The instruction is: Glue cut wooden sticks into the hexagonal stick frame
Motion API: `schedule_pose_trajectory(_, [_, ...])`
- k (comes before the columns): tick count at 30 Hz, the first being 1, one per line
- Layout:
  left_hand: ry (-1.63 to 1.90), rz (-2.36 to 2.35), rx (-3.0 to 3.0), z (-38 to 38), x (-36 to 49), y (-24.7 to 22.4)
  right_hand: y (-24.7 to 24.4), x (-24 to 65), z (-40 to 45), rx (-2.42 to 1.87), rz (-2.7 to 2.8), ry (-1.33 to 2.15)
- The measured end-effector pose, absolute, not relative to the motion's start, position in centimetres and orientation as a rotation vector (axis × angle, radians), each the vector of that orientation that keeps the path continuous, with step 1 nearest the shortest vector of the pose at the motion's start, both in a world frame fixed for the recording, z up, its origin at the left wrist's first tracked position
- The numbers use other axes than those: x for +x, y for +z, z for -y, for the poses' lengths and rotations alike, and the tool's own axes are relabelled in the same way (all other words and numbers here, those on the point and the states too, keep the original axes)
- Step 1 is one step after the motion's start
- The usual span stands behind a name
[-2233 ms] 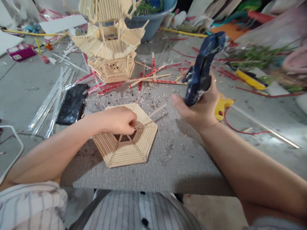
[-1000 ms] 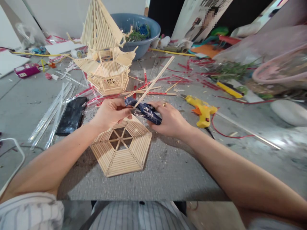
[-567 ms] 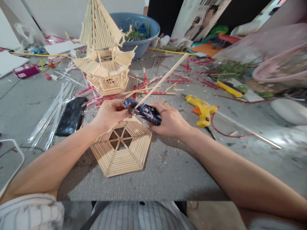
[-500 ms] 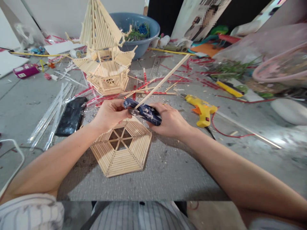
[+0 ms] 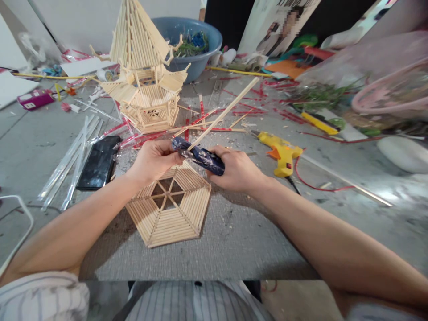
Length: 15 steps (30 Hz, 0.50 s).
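Right hand (image 5: pixel 237 167): wrapped round blue tool (image 5: pixel 206 159), fingers curled, ring on one finger.
Left hand (image 5: pixel 150 162): thumb and fingertips pinching stick's lower end, right at tool's far end; exact contact partly hidden.
Tool: between both hands, lying slantwise, pale smears on it.
Stick (image 5: pixel 224 113): bare wood, lower end at tool beside left fingertips, rises tilted, away and to the right, top end in the air beyond right hand.
Panel (image 5: pixel 175 227): below both hands, flat on worktop (image 5: pixel 234 254); hexagon of wood rods, six spokes across a hole in the middle; far edge partly covered by left hand and tool.
Phone (image 5: pixel 98 162): just left of left hand, dark screen up.
Glue gun (image 5: pixel 281 151): right of right hand, apart from it, yellow, orange trigger, clear rod (image 5: pixel 347 179) at its back.
Loose sticks (image 5: pixel 217 129): beyond both hands, crossing, mixed with red-marked strips.
Pagoda (image 5: pixel 143 44): beyond left hand, upright, wood rods, pointed roof on top.
Clear strips (image 5: pixel 68 169): left of left hand, past phone, in a bundle.
Basin (image 5: pixel 207 62): well beyond hands, behind pagoda, blue, green stuff inside.
Knife (image 5: pixel 319 123): far right beyond right hand, yellow handle.
Purple box (image 5: pixel 35 99): far left beyond left hand.
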State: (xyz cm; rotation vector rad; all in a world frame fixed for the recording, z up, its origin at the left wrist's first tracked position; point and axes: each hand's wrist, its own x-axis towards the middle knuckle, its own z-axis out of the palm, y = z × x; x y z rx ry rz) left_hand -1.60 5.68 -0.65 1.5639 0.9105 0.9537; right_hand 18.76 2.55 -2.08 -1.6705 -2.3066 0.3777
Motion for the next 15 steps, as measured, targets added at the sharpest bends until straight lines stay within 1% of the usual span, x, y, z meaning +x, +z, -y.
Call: schedule_pose_trajectory(15, [0.886, -1.017, 1.553, -5.58, -1.57, -0.83, -1.12, 18.46, -2.41, -1.779, 2.340, 0.296])
